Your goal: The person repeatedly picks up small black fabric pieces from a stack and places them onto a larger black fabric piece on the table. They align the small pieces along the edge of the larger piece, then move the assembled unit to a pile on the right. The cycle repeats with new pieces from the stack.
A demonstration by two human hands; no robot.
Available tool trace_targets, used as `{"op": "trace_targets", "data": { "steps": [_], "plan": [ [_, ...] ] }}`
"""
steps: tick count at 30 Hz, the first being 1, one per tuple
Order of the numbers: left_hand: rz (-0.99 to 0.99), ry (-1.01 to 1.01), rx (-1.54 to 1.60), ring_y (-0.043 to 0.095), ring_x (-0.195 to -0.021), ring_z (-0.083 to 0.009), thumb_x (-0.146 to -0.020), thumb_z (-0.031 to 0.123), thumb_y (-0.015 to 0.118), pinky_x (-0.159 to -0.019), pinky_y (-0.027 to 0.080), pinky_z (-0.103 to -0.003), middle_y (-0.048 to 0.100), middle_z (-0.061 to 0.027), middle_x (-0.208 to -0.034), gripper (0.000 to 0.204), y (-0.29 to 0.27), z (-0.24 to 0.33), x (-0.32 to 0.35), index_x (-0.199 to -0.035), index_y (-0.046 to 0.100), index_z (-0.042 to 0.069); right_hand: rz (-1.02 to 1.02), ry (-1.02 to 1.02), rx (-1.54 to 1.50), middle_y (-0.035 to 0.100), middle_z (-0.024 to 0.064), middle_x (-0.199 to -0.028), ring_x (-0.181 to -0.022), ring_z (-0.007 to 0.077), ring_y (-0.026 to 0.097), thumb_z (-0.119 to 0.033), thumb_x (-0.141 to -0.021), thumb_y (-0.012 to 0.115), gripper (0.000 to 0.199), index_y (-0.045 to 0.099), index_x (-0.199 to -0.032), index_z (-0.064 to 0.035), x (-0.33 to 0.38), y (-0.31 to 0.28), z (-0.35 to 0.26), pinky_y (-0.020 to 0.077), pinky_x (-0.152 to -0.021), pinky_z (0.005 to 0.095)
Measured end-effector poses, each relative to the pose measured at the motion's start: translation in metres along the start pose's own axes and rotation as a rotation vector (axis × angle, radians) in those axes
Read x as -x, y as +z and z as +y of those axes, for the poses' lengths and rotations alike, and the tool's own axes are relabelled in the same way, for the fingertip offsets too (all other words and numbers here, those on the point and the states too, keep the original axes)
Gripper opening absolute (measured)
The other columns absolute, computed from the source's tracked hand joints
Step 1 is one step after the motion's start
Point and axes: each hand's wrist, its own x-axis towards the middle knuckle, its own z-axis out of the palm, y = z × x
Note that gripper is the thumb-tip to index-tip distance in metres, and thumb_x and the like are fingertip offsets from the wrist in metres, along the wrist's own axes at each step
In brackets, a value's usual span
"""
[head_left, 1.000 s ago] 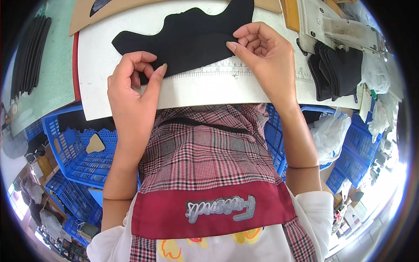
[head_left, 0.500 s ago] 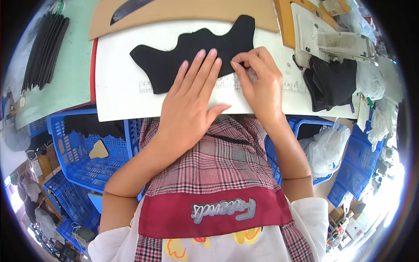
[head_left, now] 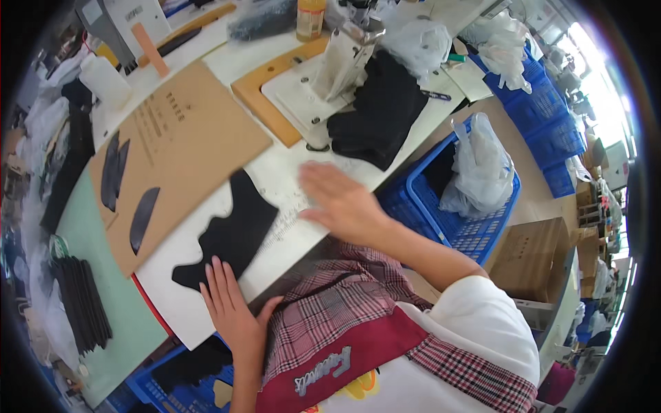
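Observation:
A flat black fabric piece (head_left: 241,230) with a scalloped edge lies on the white tabletop (head_left: 169,313). My left hand (head_left: 234,313) rests on its near end, fingers stretched out and thumb spread to the side. Apart from that piece, my right hand (head_left: 348,206) hovers over the table near its front edge. Its fingers are extended and slightly blurred, and nothing shows in them. Beyond this hand, a pile of black fabric pieces (head_left: 382,113) sits beside the sewing machine (head_left: 341,65).
A cardboard sheet (head_left: 189,148) carrying dark curved pieces covers the table's far left. Blue baskets stand below the table, one (head_left: 475,234) at right holding a plastic bag (head_left: 478,168). Folded black strips (head_left: 82,303) lie on the green surface at left. A cardboard box (head_left: 530,258) stands farther right.
The view has turned to the right. My right hand has let go of the fabric's edge and moved right, toward the black pile. My left hand still lies on the fabric, now near one end.

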Motion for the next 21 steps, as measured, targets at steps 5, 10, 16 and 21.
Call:
{"op": "trace_targets", "data": {
  "steps": [5, 10, 16, 21],
  "plan": [
    [0.133, 0.103, 0.137, 0.058, -0.116, -0.039, -0.083, 0.006, 0.064, -0.099, 0.047, -0.048, 0.06, -0.0198, -0.127, 0.03, 0.004, -0.002, 0.024, -0.111, 0.058, -0.004, 0.22, 0.22, 0.205, 0.048, 0.0192, -0.142, -0.133, 0.0376, 0.043, -0.028, -0.082, 0.073, 0.062, 0.052, -0.132, 0.0025, 0.001, -0.085, 0.057, 0.037, -0.11, 0.0427],
    [0.33, -0.157, 0.222, 0.066, -0.107, -0.0316, -0.085, -0.004, 0.049, -0.097, 0.049, -0.041, 0.069, -0.0204, -0.108, 0.035, -0.05, -0.043, 0.005, -0.115, 0.066, 0.0, 0.076, 0.293, 0.409, 0.051, 0.0182, -0.139, -0.129, 0.0335, 0.05, -0.01, -0.081, 0.07, 0.054, 0.052, -0.131, 0.0016, 0.015, -0.061, 0.101, 0.0455, -0.103, 0.0417],
    [0.947, -0.487, -0.408, 0.066, -0.099, -0.0334, -0.096, 0.009, 0.055, -0.086, 0.05, -0.034, 0.069, -0.0177, -0.108, 0.027, -0.199, -0.178, -0.014, -0.121, 0.064, 0.005, 0.055, 0.281, 0.42, 0.065, 0.0139, -0.123, -0.11, 0.0372, 0.062, -0.035, -0.088, 0.067, 0.041, 0.067, -0.117, -0.0057, 0.003, -0.086, 0.096, 0.0481, -0.096, 0.0439],
    [0.537, -0.694, -0.658, 0.063, -0.101, -0.0366, -0.093, 0.01, 0.051, -0.085, 0.05, -0.044, 0.067, -0.0174, -0.111, 0.03, -0.199, -0.278, 0.014, -0.119, 0.064, 0.007, 0.105, 0.253, 0.412, 0.065, 0.0184, -0.121, -0.107, 0.0381, 0.063, -0.024, -0.094, 0.061, 0.032, 0.069, -0.11, 0.0023, 0.002, -0.076, 0.092, 0.0499, -0.093, 0.0425]
  ]
}}
